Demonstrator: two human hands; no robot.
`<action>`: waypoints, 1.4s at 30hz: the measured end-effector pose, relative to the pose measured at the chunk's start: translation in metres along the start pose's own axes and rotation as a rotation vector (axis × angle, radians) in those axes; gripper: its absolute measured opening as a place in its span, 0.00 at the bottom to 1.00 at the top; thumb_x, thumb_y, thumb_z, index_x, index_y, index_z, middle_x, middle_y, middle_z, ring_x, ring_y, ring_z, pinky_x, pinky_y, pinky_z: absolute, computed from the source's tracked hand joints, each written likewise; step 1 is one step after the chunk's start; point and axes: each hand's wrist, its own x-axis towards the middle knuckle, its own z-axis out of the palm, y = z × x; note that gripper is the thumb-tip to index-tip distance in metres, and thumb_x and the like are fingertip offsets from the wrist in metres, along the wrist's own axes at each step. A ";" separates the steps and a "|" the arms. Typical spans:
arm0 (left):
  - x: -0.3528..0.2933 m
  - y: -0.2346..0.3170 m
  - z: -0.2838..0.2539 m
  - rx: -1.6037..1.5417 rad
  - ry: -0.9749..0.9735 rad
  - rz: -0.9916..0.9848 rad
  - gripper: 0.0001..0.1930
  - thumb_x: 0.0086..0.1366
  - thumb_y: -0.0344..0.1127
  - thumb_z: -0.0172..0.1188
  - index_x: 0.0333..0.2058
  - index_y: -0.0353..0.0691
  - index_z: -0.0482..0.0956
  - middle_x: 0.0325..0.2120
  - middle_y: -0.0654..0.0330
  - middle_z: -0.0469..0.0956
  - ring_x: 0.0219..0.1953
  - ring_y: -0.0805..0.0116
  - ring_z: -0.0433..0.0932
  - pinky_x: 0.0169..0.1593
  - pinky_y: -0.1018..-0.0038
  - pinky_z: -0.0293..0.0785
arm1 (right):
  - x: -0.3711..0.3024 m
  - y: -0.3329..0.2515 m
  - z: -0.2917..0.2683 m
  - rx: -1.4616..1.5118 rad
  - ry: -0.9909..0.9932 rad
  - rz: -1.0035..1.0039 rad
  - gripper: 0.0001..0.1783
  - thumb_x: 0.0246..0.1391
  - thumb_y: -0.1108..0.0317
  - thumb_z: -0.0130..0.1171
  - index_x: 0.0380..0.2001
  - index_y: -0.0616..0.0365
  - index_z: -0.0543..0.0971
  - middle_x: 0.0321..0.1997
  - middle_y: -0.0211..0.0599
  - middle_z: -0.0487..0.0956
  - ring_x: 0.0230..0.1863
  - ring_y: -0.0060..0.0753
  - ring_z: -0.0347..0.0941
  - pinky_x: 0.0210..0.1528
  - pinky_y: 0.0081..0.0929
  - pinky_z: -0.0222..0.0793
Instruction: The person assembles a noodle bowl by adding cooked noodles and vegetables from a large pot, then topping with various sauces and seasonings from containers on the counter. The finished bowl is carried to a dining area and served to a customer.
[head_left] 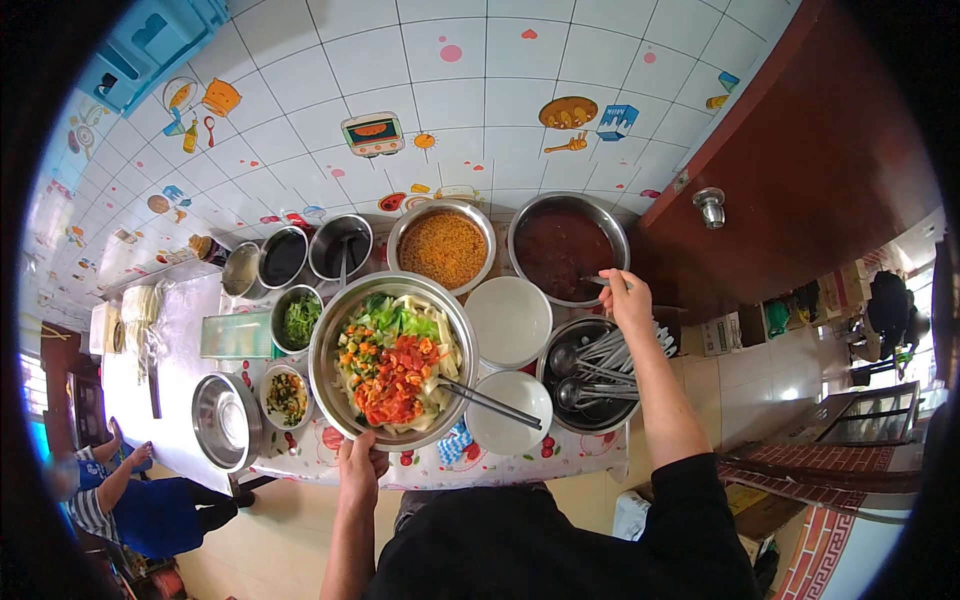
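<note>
Left hand (358, 468) grips noodle bowl (330, 385) rim; right hand (627, 297) pinches spoon handle (598, 282).

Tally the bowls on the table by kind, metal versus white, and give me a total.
Metal bowls and basins: 9, among them the big noodle bowl gripped by the left hand, the dark sauce basin where the right hand reaches, and the spoon bowl.
White bowls: 2, the upper white bowl and the lower white bowl.
Total: 11

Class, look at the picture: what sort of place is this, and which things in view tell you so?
Probably a small food stall or kitchen counter: a big noodle bowl, metal bowls of sauce and toppings, a bowl of serving spoons, and tiled wall with food stickers.
</note>
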 end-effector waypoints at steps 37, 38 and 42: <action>0.037 0.052 0.115 0.138 -0.139 -0.107 0.12 0.61 0.35 0.45 0.19 0.41 0.62 0.12 0.72 0.52 0.12 0.81 0.48 0.17 0.78 0.42 | 0.043 -0.051 -0.061 0.303 0.010 0.065 0.17 0.61 0.60 0.49 0.41 0.63 0.78 0.19 0.32 0.74 0.13 0.10 0.55 0.14 0.12 0.45; 0.043 0.047 0.113 0.131 -0.159 -0.115 0.11 0.61 0.36 0.46 0.20 0.41 0.64 0.11 0.72 0.52 0.12 0.81 0.48 0.17 0.78 0.43 | 0.042 -0.056 -0.065 0.326 0.009 0.045 0.17 0.61 0.60 0.50 0.40 0.63 0.78 0.20 0.32 0.74 0.13 0.10 0.55 0.13 0.12 0.44; 0.057 0.051 0.129 0.178 -0.130 -0.113 0.14 0.62 0.38 0.48 0.19 0.40 0.65 0.11 0.71 0.57 0.12 0.80 0.52 0.17 0.77 0.47 | 0.047 -0.080 -0.081 0.348 0.032 0.044 0.16 0.60 0.61 0.51 0.40 0.64 0.77 0.21 0.33 0.74 0.12 0.10 0.55 0.11 0.11 0.43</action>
